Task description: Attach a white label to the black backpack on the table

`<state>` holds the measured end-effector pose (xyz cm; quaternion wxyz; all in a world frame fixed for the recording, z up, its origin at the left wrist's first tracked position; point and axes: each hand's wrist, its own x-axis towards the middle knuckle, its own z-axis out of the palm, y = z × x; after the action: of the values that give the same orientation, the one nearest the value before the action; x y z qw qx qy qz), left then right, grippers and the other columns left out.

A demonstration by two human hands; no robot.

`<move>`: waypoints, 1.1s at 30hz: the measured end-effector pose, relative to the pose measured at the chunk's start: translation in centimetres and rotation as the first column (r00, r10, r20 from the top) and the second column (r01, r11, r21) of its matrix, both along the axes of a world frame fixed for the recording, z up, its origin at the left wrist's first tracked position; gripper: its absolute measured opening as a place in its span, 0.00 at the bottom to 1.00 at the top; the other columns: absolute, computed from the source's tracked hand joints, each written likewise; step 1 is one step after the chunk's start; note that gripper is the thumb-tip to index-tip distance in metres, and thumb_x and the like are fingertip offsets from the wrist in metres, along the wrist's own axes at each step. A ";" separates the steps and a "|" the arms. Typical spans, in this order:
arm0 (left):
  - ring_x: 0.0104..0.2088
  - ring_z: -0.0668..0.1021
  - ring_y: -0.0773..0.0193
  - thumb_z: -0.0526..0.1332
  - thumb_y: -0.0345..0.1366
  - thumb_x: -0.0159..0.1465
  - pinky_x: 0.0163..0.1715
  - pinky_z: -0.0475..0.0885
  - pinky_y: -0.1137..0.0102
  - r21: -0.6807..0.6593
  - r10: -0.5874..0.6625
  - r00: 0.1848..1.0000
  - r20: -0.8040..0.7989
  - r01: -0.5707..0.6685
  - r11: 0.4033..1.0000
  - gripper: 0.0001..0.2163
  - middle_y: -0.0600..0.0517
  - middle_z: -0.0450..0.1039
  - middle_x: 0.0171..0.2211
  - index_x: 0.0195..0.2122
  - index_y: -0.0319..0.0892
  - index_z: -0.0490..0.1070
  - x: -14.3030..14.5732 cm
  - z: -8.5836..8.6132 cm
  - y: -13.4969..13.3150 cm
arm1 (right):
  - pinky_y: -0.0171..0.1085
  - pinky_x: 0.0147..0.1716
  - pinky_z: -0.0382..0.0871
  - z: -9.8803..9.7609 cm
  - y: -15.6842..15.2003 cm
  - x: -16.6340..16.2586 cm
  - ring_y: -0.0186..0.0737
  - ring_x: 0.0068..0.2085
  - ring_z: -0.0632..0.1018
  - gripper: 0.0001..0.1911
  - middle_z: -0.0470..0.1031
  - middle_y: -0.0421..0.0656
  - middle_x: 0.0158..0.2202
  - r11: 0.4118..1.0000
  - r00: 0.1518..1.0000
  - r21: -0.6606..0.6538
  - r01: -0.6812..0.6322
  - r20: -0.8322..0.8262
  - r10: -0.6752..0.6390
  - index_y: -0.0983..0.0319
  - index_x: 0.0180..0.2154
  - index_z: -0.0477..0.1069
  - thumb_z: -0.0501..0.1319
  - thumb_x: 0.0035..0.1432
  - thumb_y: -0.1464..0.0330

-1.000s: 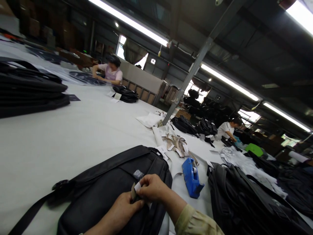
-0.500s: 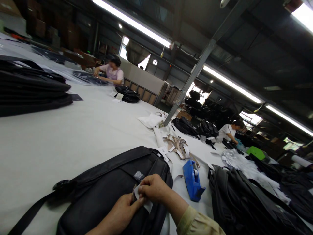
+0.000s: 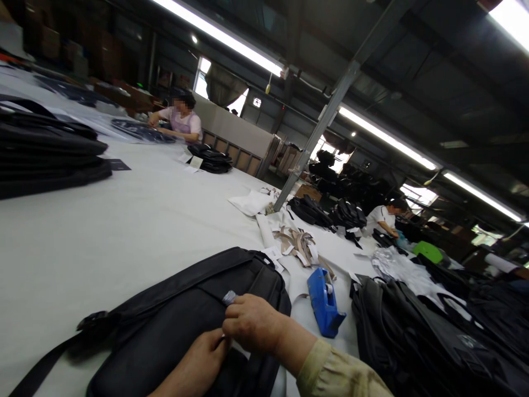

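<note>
A black bag (image 3: 165, 320) lies flat on the white table (image 3: 103, 231) right in front of me. Both my hands rest on its front panel. My right hand (image 3: 252, 322) is closed with its fingers curled over a small paper tag, which is now mostly hidden. My left hand (image 3: 198, 364) comes up from below and pinches the same spot beside it. A small grey label (image 3: 229, 298) on the bag shows just above my right knuckles.
A blue tape dispenser (image 3: 324, 300) stands to the right of the bag, with paper tags (image 3: 300, 245) behind it. More black bags (image 3: 413, 342) lie at right, a stack (image 3: 49, 154) at far left. Two people (image 3: 177, 118) work at the far table edges.
The white tag visible between my fingers earlier is now covered by my right hand, which has closed down onto the bag. The view shifted slightly.
</note>
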<state>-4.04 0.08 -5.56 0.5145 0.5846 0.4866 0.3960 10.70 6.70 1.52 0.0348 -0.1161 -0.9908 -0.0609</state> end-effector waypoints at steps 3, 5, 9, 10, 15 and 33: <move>0.34 0.78 0.51 0.58 0.47 0.61 0.33 0.70 0.67 -0.020 -0.022 0.999 0.032 0.022 1.000 0.17 0.48 0.79 0.28 0.28 0.39 0.77 0.0 0.5 -0.1 | 0.40 0.35 0.66 -2.4 -1.0 2.2 0.39 0.31 0.71 0.08 0.75 0.43 0.32 0.995 0.980 -0.048 0.085 -0.178 -0.092 0.60 0.29 0.69 0.56 0.62 0.70; 0.36 0.79 0.51 0.58 0.45 0.62 0.35 0.71 0.67 -0.051 -0.074 0.994 0.075 0.078 0.996 0.16 0.48 0.80 0.30 0.31 0.39 0.79 0.0 0.5 0.0 | 0.40 0.39 0.68 -3.4 -2.4 3.2 0.41 0.36 0.74 0.07 0.77 0.46 0.36 0.980 0.944 -0.141 0.138 -0.282 -0.173 0.61 0.36 0.72 0.55 0.62 0.70; 0.40 0.79 0.52 0.59 0.39 0.60 0.41 0.72 0.67 -0.138 -0.151 0.950 0.272 0.194 0.971 0.12 0.50 0.81 0.34 0.36 0.39 0.80 -0.2 0.2 0.1 | 0.44 0.52 0.68 -4.1 -5.7 3.6 0.45 0.48 0.75 0.17 0.77 0.50 0.48 0.917 0.835 -0.335 0.217 -0.423 -0.353 0.62 0.50 0.72 0.57 0.59 0.72; 0.40 0.79 0.52 0.60 0.40 0.60 0.42 0.72 0.67 -0.164 -0.132 0.943 0.305 0.189 0.968 0.12 0.49 0.81 0.34 0.36 0.39 0.80 -0.2 0.1 0.1 | 0.45 0.54 0.68 -4.2 -6.4 3.4 0.46 0.50 0.75 0.17 0.76 0.51 0.49 0.898 0.796 -0.378 0.226 -0.459 -0.394 0.62 0.50 0.72 0.58 0.58 0.72; 0.39 0.79 0.48 0.62 0.53 0.57 0.42 0.73 0.64 -0.160 -0.054 0.991 0.123 0.073 0.984 0.19 0.49 0.79 0.28 0.28 0.40 0.79 -0.3 0.0 0.3 | 0.41 0.51 0.71 -6.1 -7.8 2.6 0.43 0.48 0.76 0.09 0.77 0.49 0.45 0.791 0.485 -0.538 0.290 -0.630 -0.606 0.61 0.40 0.74 0.61 0.56 0.73; 0.37 0.82 0.47 0.73 0.54 0.48 0.37 0.75 0.64 -0.463 0.032 0.956 0.293 0.113 0.879 0.26 0.45 0.82 0.31 0.39 0.37 0.80 -0.6 -1.4 1.0 | 0.38 0.32 0.71 -6.3 -11.6 3.9 0.39 0.29 0.75 0.08 0.74 0.41 0.29 0.277 0.033 -0.875 0.396 -0.288 -0.957 0.61 0.40 0.72 0.61 0.57 0.67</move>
<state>-4.64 1.06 -6.95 0.7161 0.3860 0.4748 0.3358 14.62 -4.90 -4.82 0.4143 -0.6285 -0.5877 0.2964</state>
